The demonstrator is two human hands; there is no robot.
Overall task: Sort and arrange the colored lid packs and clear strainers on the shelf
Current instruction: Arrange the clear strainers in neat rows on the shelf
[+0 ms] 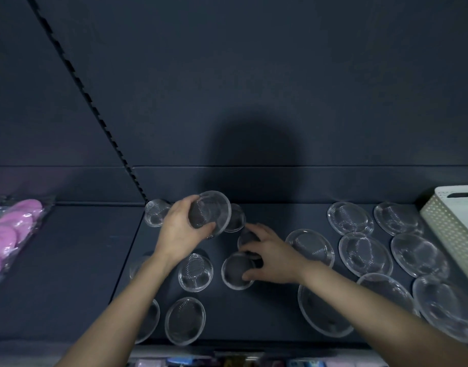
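The left hand (183, 229) holds a clear strainer (210, 211) lifted off the dark shelf (68, 274), thumb and fingers closed round its rim, tilted on edge. Just right of it the right hand (270, 258) lies low on the shelf, fingers curled over a small strainer (235, 271) and touching a second one (246, 238) behind; I cannot tell whether it grips either. More clear strainers (365, 254) lie flat and scattered to the right of that hand, reaching a white perforated basket (455, 223). A pack of pink lids (7, 234) sits far to the left.
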